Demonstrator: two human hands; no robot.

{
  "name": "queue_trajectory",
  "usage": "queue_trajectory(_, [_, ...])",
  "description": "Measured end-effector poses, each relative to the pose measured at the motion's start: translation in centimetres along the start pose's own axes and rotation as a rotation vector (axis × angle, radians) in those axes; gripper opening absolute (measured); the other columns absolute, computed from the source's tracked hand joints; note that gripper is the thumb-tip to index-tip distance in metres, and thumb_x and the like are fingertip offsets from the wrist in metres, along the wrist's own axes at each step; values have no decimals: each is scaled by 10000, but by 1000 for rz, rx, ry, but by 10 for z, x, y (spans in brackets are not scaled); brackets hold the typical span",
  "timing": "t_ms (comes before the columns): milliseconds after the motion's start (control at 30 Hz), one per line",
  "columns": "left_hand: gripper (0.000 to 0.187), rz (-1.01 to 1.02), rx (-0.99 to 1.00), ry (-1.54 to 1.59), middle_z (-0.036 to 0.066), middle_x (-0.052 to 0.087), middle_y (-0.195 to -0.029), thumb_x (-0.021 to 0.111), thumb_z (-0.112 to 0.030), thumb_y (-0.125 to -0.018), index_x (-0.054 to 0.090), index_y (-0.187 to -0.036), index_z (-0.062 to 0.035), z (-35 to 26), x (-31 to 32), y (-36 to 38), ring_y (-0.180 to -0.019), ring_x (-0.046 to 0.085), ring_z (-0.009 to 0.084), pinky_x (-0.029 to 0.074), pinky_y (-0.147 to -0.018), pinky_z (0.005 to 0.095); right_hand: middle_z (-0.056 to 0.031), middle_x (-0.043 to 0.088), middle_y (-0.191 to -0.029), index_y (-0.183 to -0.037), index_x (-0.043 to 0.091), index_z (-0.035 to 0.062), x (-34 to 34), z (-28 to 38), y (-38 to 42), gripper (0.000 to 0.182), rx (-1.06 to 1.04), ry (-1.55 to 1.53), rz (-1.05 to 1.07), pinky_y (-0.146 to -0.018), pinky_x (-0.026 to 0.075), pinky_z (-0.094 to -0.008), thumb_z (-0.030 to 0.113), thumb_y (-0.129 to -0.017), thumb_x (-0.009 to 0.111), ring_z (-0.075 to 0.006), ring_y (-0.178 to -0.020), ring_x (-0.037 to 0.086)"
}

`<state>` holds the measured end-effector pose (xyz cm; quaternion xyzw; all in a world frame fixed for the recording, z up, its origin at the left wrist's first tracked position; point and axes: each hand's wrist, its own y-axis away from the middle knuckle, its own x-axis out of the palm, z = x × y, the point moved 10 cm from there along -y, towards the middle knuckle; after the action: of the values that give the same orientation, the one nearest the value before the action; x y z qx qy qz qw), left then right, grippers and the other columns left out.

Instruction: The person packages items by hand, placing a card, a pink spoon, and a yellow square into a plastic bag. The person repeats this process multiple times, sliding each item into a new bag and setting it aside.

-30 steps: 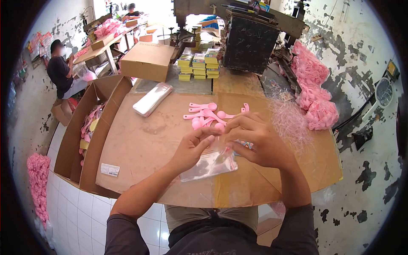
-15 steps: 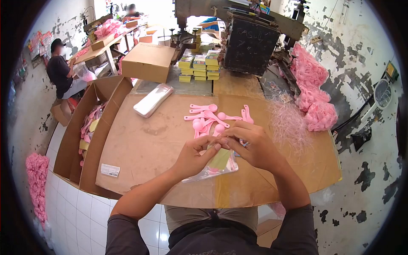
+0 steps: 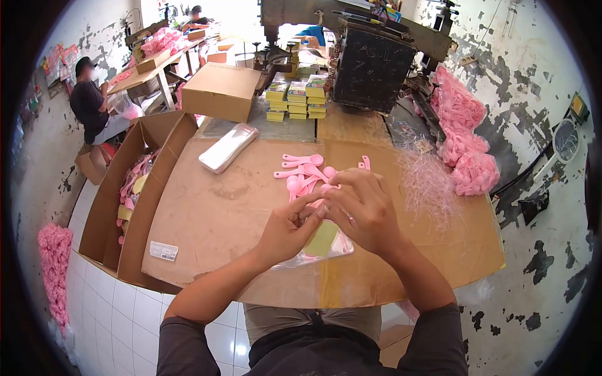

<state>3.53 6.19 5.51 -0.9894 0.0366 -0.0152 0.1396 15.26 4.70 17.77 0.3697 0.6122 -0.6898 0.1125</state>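
My left hand [image 3: 291,229] is closed, thumb and fingers pinched at what looks like the upper edge of a clear plastic bag [image 3: 338,250] with a yellow-green card [image 3: 322,240] in it. Meeting it at the fingertips, my right hand [image 3: 360,210] is closed too, its fingers bent; what lies between them is hidden. Just beyond the fingers, several pink measuring spoons [image 3: 306,169] lie in a loose pile. Another pink spoon [image 3: 364,163] shows partly behind my right hand.
A stack of clear plastic bags [image 3: 228,148] lies at the back left. Card stacks [image 3: 296,100] stand by a black machine box [image 3: 371,67]. An open carton [image 3: 135,250] is at left, bagged pink spoons [image 3: 467,144] at right. A co-worker [image 3: 91,103] sits far left.
My right hand has shifted slightly left and up, its fingers more bent over the left fingertips. Less of the pink spoons behind it shows. The camera view has moved slightly.
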Motion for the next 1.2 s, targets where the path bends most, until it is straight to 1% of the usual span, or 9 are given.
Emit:
queue_trajectory(400, [519,42,247,-624,97,779,-939,632,-69,-1015,469,-1504,-3,-13,14,6,-804,702,70,583,-699,295,-81,596,-983,-904,642,66,33,-6,3,163,-78,357,151,-832,443,-371,188,-817,705,-249,-946,598])
queue_trajectory(500, [492,44,132,-419,88,790,-992,625,-105,-1030,486,-1493,-14,-10,8,0,-828,723,93,575,-742,293,-62,599,-927,-925,626,78,-8,-48,5,126,180,62,-62,-777,443,-347,186,-881,676,-215,-882,592])
queue_trajectory(633, [413,-5,27,-70,106,774,-1065,580,-135,-1064,527,-1449,5,5,-2,-7,-959,713,124,546,-859,280,-36,610,-785,-997,597,25,-15,-151,75,180,925,-1083,133,-613,470,-287,205,-1007,590,-120,-641,572])
queue_trajectory(700, [373,2,-3,26,124,758,-1123,552,-140,-1081,547,-1415,25,11,-2,-11,-1053,694,129,540,-929,276,-61,639,-829,-1084,599,25,-30,-197,111,142,1077,-1228,104,-677,504,-315,129,-996,561,-161,-720,621])
queue_trajectory(800, [331,-1,-53,51,141,741,-1156,555,-152,-1081,600,-1338,52,20,-5,-13,-1081,687,142,548,-923,279,-98,683,-894,-1214,603,25,-69,-301,185,249,1019,-347,61,-773,556,-356,16,-980,517,-223,-838,695])
queue_trajectory(900, [312,-12,-76,116,135,739,-1158,575,-145,-1071,631,-1293,67,29,-6,-13,-1066,690,127,554,-908,267,-165,698,-1100,-1297,619,28,-101,-270,190,405,503,887,209,-958,512,-437,-59,-908,545,-326,-1084,665])
queue_trajectory(1000, [315,-12,-66,138,135,736,-1166,581,-142,-1066,630,-1296,66,26,-7,-14,-1073,689,136,556,-930,277,-178,693,-1177,-1246,664,25,-106,-254,180,403,593,642,180,-1024,467,-470,-17,-850,602,-374,-1165,621])
queue_trajectory(1100, [320,11,-65,123,133,734,-1174,588,-139,-1060,627,-1306,63,25,-7,-14,-1078,688,140,558,-934,279,-173,703,-1168,-1233,686,24,-80,-207,140,358,544,296,103,-974,497,-420,48,-877,648,-341,-1116,651])
queue_trajectory(1200, [319,26,-83,144,135,729,-1188,598,-134,-1055,628,-1305,62,24,-6,-13,-1078,687,137,559,-931,275,-108,710,-1167,-1258,668,25,-7,-164,123,349,765,-287,249,-911,516,-355,153,-936,706,-231,-1037,670])
